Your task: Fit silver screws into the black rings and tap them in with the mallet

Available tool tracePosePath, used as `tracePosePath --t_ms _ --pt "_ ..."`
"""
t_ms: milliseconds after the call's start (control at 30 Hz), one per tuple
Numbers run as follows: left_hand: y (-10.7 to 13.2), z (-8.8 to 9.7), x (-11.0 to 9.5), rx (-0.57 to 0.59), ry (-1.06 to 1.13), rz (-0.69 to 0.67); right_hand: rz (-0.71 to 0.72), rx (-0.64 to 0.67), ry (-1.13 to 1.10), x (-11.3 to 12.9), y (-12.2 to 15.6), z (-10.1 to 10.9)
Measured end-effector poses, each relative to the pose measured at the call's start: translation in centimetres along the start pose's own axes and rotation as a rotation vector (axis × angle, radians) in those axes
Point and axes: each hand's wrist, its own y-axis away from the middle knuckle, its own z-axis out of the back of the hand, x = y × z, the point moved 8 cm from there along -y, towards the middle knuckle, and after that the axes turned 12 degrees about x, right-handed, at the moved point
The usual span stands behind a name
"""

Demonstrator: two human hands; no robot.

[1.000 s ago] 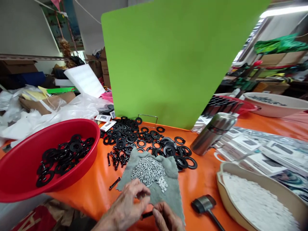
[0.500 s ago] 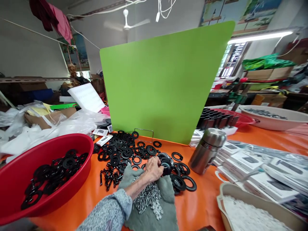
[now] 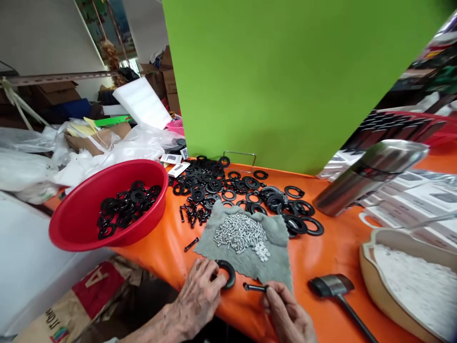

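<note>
At the table's near edge, my left hand (image 3: 202, 290) is closed on a black ring (image 3: 229, 276), thumb and fingers gripping its left side. My right hand (image 3: 287, 312) pinches one end of a short black rod (image 3: 254, 287), whose other end has a small loop pointing left toward the ring. Ring and rod are apart. Just beyond both hands lies a grey cloth (image 3: 246, 269) bearing a heap of small silver screws (image 3: 240, 232) and a few white plastic pieces (image 3: 262, 251). A similar black rod (image 3: 192, 244) rests alone left of the cloth.
Many black rings (image 3: 250, 183) spread behind the cloth. A red basin (image 3: 78, 233) with black parts stands left. On the right are a hammer (image 3: 332, 286), a beige tub (image 3: 371, 271) of white pieces and a steel flask (image 3: 367, 176). A green board (image 3: 278, 85) stands behind.
The view has tilted down and nearer. One hand was reaching into the black rings; now both hands show at the near edge, holding a ring and a rod. The hammer has come into view.
</note>
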Motion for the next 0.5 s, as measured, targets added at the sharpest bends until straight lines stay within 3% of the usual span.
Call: tracePosePath --t_ms 100,233,400,500 --pt "0.5 -0.5 1.0 -0.026 0.19 0.181 -0.022 -0.016 -0.055 -0.2 0.4 0.1" --pt "0.0 -0.8 2.5 -0.108 0.264 0.443 -0.012 -0.02 -0.071 -0.1 0.4 0.1" --pt "-1.2 -2.1 0.8 0.04 0.357 0.27 -0.004 -0.008 -0.166 -0.1 0.1 0.0" --pt "-0.8 -2.2 0.7 0.064 0.393 0.309 0.003 -0.033 -0.223 0.0 0.1 -0.1"
